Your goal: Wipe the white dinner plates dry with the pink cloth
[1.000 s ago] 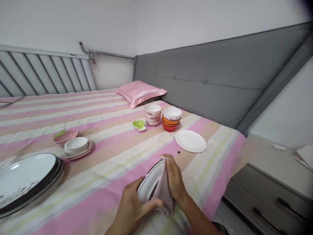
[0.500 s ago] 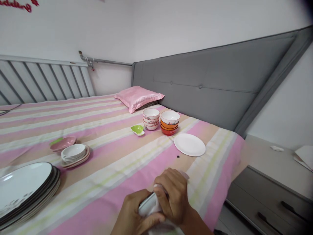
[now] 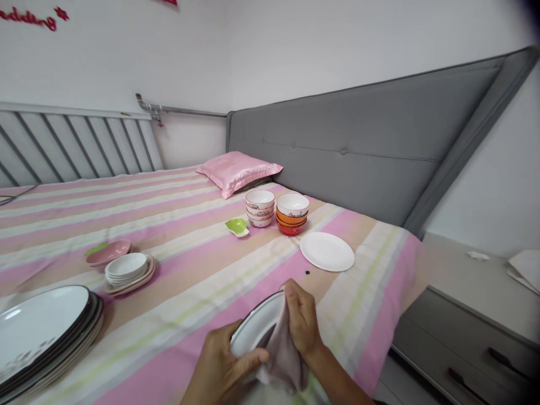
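Low over the near side of the bed, my left hand [image 3: 230, 360] grips a white plate with a dark rim [image 3: 257, 326] by its left side, thumb across its face. The plate is tilted up. My right hand [image 3: 301, 318] pinches a greyish-pink cloth [image 3: 283, 357] over the plate's right edge, and the cloth drapes down across part of it. Beyond my hands lie a white plate [image 3: 327, 251] and a tiny dark chip [image 3: 307, 273] on the sheet. The plate's lower part is hidden by the cloth and my left hand.
White bowls [image 3: 260, 209] and orange-red bowls [image 3: 292, 218] stand stacked near a leaf-shaped green dish [image 3: 237, 227]. At left are large plates [image 3: 46, 320], small white bowls [image 3: 126, 266] and a pink dish [image 3: 108, 253]. A pillow [image 3: 240, 171] lies by the grey headboard [image 3: 358, 135]; a nightstand [image 3: 459, 337] is right.
The plate has turned so that more of its white face shows. My right hand has shifted to its upper right edge, and the cloth hangs more visibly below it.
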